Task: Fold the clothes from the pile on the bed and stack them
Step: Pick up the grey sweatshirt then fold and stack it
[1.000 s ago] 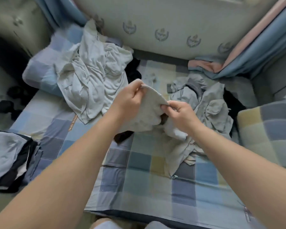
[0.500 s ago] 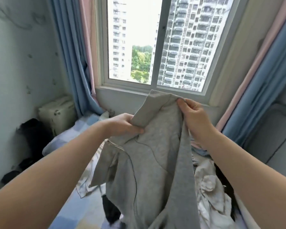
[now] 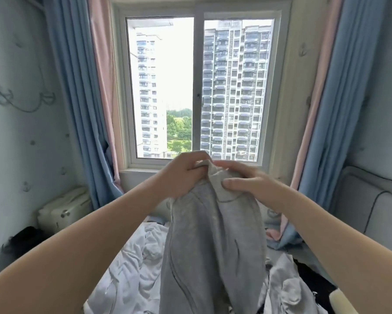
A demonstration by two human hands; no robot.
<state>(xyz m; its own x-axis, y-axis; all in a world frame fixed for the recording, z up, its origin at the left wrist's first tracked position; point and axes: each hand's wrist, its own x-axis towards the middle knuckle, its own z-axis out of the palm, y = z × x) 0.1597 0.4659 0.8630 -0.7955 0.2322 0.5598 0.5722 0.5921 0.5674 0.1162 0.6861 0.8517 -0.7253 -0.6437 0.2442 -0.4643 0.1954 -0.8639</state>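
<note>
Right hand (image 3: 242,183) nearer left (image 3: 182,176); garment (image 3: 213,250) vertical

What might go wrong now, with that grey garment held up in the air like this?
1. The left hand and right hand grip the grey garment close together at its top, so it hangs bunched. A fold started from here would likely come out crooked.
2. Its lower part hangs over the crumpled white clothes below, and might catch and drag them when it is laid down.
</note>
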